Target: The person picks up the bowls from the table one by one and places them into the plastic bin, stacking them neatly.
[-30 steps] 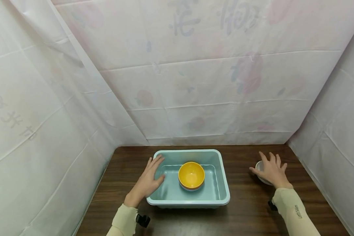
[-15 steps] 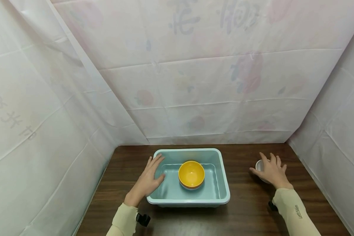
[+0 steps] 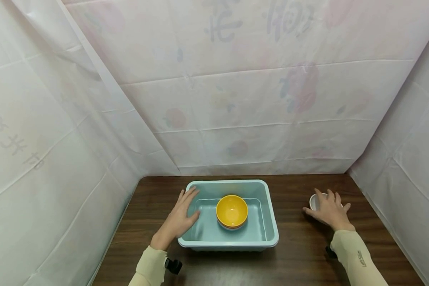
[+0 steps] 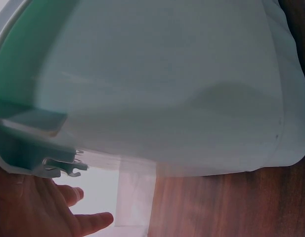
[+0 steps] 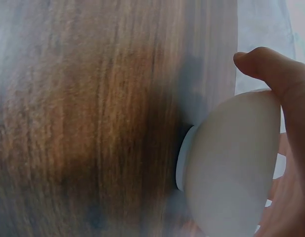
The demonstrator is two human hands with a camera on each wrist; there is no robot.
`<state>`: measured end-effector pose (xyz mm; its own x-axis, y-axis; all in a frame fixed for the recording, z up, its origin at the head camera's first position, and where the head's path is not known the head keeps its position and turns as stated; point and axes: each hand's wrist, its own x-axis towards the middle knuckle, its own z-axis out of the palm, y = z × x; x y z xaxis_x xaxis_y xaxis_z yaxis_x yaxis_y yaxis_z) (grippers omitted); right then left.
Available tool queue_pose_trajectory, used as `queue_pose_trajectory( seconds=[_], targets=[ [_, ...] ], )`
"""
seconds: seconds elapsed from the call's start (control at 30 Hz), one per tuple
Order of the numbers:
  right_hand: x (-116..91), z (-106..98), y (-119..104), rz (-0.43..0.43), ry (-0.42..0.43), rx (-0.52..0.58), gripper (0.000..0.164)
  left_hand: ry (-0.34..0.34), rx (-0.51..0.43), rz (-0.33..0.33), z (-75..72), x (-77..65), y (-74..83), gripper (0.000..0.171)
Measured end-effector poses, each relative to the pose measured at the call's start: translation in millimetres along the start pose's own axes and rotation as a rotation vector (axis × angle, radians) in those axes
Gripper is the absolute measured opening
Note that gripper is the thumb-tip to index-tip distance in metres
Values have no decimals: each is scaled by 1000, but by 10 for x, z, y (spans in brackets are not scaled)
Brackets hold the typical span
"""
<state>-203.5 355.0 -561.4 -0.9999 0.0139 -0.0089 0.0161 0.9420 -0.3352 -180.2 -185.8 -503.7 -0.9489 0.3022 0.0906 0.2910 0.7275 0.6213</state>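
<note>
My left hand (image 3: 179, 219) lies across the left rim of a light blue-green plastic basin (image 3: 232, 245), fingers extended and thumb pointing inward. In the left wrist view the basin's outer wall (image 4: 177, 89) fills most of the picture, with the hand (image 4: 38, 210) at its rim. A yellow bowl (image 3: 232, 210) sits inside the basin, stacked on at least one other bowl whose edge shows below. Over at the right, my right hand (image 3: 329, 209) spreads above a white bowl (image 3: 314, 202) standing upright on the table. The right wrist view has the thumb (image 5: 263, 61) reaching past the bowl's rim (image 5: 231, 163).
Beneath everything is a dark brown wooden table (image 3: 293, 254). White printed sheeting (image 3: 257, 119) hangs behind the table, and more sheeting (image 3: 57, 198) borders the left and right sides. A black strap device (image 3: 173, 266) is on the left wrist.
The fingers of my right hand have shifted slightly nearer to me over the white bowl. My left hand, the basin and the yellow bowl keep their places.
</note>
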Motion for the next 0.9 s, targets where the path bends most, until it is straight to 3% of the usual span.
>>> queue_pose_trajectory(
  seconds=[0.9],
  targets=[
    [-35, 3, -33, 0, 4, -7, 84, 5, -9, 1, 5, -5, 2, 67]
  ],
)
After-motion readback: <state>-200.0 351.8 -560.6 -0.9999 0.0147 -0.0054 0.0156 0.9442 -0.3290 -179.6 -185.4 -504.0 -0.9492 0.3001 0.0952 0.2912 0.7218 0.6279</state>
